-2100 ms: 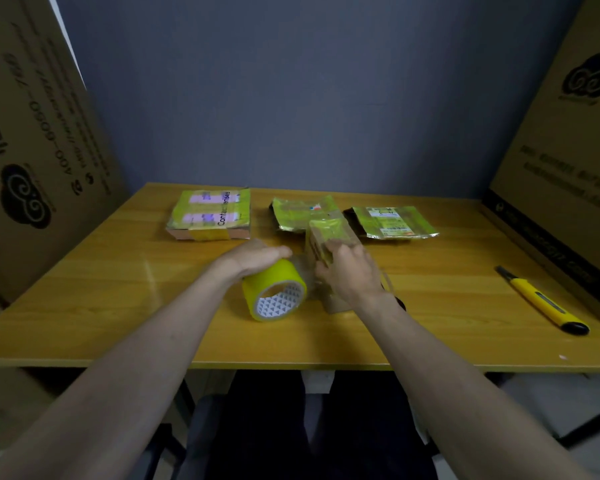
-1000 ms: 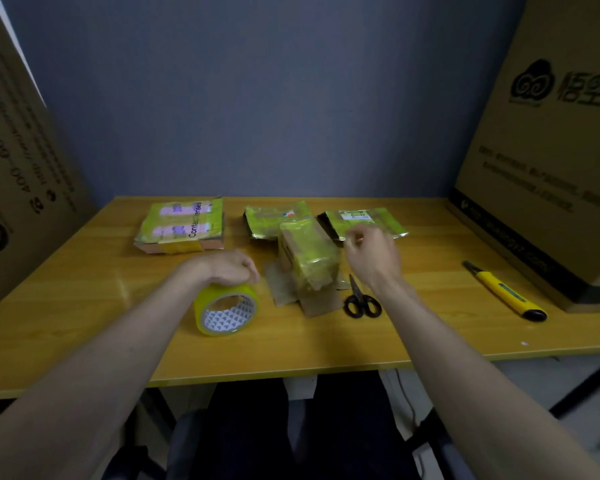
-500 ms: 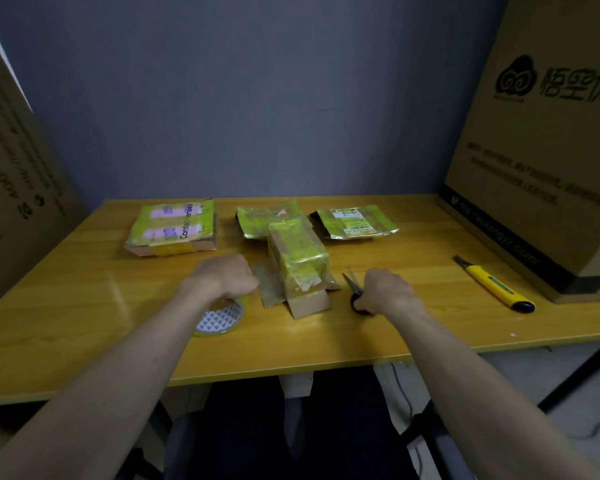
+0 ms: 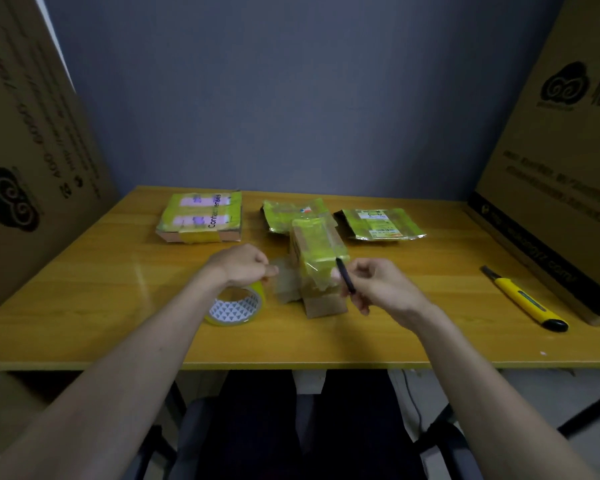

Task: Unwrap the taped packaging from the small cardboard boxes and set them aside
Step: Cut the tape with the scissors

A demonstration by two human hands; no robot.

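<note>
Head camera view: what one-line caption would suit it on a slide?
Right hand brings scissors to the taped box; left hand rests on the tape roll.

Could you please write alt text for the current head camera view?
A person's right hand holds black scissors against a tape-wrapped small cardboard box on a wooden table, while the left hand pinches a strip from a yellow tape roll. Three more wrapped packages lie behind; a yellow utility knife lies right.

Yellow-taped cardboard box (image 4: 317, 258), mid-table
</note>
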